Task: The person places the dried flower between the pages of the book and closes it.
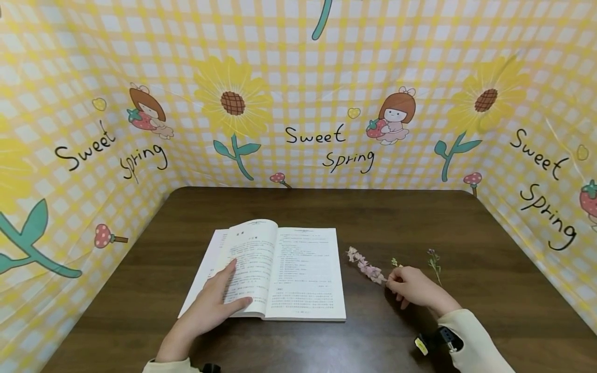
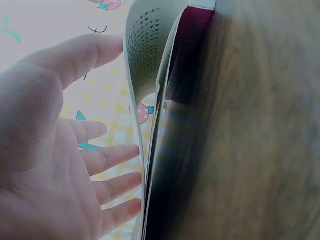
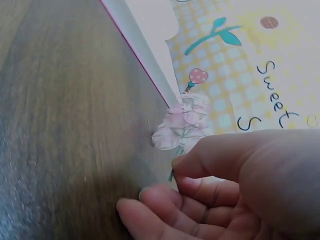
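Note:
An open book (image 1: 305, 274) with printed pages lies on the wooden table. Across its left page rests my left hand (image 1: 210, 303), fingers extended. In the left wrist view, the thumb and straight fingertips of this hand (image 2: 60, 135) touch a bowed page (image 2: 145, 55). Right of the book, my right hand (image 1: 415, 287) pinches a pink flower sprig (image 1: 366, 265) by its stem end, the blossoms pointing toward the book. The right wrist view shows the thin green stem between thumb and forefinger of this hand (image 3: 215, 190), with the pale pink blossoms (image 3: 182, 122) beyond.
A thin sprig with small purple blossoms (image 1: 434, 261) lies beyond my right hand. Small yellow-green blossoms (image 1: 395, 262) peek out just behind the fingers. Yellow checked cloth (image 1: 308, 93) hangs around the back and sides of the brown table (image 1: 373, 212).

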A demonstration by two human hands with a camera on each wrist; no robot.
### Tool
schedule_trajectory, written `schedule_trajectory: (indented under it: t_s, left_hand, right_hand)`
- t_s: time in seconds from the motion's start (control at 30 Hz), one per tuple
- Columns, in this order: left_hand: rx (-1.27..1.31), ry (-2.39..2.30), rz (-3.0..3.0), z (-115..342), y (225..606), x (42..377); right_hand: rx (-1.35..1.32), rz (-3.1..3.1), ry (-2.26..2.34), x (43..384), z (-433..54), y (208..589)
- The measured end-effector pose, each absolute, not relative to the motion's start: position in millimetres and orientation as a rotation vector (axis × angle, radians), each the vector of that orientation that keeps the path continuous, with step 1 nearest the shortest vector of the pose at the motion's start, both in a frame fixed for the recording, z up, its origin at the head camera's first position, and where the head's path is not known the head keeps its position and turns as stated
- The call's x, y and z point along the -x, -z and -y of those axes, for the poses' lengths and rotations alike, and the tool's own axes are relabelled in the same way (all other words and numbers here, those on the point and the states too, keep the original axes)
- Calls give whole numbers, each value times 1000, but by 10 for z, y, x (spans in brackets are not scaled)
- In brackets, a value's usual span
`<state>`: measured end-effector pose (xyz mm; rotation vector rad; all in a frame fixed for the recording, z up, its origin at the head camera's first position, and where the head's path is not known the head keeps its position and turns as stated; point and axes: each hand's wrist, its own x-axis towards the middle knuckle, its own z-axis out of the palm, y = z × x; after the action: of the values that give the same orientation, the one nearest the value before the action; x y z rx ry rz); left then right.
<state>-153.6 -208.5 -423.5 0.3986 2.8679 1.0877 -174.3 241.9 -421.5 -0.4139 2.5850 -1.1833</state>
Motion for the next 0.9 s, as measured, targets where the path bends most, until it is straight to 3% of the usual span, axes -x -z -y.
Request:
schedule_trajectory:
  t_s: [0.43,0.9]
  left_hand:
    - [-359,-1367,-2774,2148,4194,1532]
    - [-336,-1488,-2665,2239,4253,1528]
  right_hand:
    - [335,-2213,1637,1799,-2382,4217]
    - [386,-2022,1819,1795,-2138,4127]
